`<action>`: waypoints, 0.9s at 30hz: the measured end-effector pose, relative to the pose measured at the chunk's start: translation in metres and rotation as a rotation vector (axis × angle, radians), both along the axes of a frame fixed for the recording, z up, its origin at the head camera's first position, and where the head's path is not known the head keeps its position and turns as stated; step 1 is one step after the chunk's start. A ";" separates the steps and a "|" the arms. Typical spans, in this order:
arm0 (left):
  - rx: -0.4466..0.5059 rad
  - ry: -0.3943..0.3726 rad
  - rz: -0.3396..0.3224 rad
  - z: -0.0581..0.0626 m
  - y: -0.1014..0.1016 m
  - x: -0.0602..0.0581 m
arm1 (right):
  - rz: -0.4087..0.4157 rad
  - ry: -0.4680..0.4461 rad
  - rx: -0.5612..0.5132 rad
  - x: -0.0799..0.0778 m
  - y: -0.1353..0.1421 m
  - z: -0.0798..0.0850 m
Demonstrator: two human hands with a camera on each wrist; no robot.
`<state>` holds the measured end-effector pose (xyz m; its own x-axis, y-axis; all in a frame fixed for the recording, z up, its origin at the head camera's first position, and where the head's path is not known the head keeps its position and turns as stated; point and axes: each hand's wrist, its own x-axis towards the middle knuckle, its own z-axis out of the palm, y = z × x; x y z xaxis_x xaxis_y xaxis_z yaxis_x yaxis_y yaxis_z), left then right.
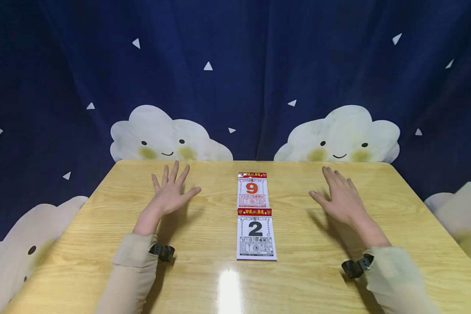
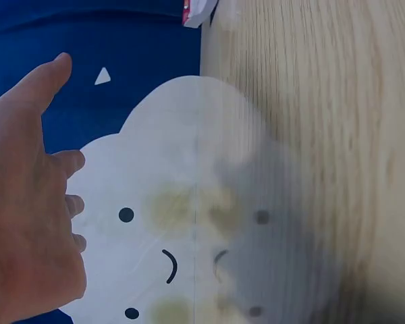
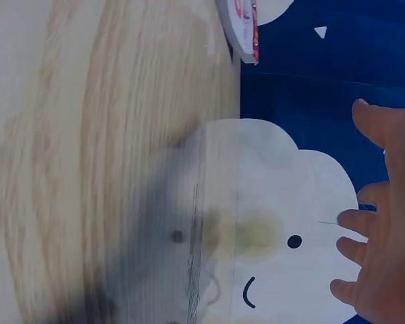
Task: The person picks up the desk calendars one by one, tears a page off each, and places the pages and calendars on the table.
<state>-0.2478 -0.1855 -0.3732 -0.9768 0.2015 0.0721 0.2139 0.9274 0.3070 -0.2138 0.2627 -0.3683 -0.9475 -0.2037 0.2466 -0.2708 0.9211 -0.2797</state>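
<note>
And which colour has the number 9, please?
The 9 is orange-red; the head view shows it best.

My left hand: bare, fingers fanned wide, thumb stretched inward.
My right hand: bare, fingers closer together, thumb angled inward.
My left forearm: beige cloth sleeve, angled forward.
My right forearm: sleeved alike, well apart from the left.

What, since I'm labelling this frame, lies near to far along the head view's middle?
White rectangular paper calendar with black 2, white rectangular paper calendar with orange 9, navy fabric curtain with white triangles.
</note>
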 end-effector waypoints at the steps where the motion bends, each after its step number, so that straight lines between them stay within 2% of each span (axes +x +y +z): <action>1: 0.009 -0.001 -0.004 0.000 0.001 0.000 | -0.003 -0.004 -0.013 0.000 -0.001 0.001; 8: 0.037 0.015 -0.028 -0.001 0.007 0.002 | 0.003 -0.064 -0.046 0.005 -0.008 -0.001; 14: 0.107 0.033 -0.046 -0.001 0.016 0.008 | 0.017 -0.083 -0.052 0.008 -0.019 -0.004; 21: 0.194 -0.014 -0.077 -0.005 0.020 0.012 | 0.016 -0.114 -0.112 0.015 -0.033 -0.010; 27: 0.303 -0.085 -0.110 -0.015 0.025 0.017 | 0.014 -0.126 -0.156 0.019 -0.041 -0.019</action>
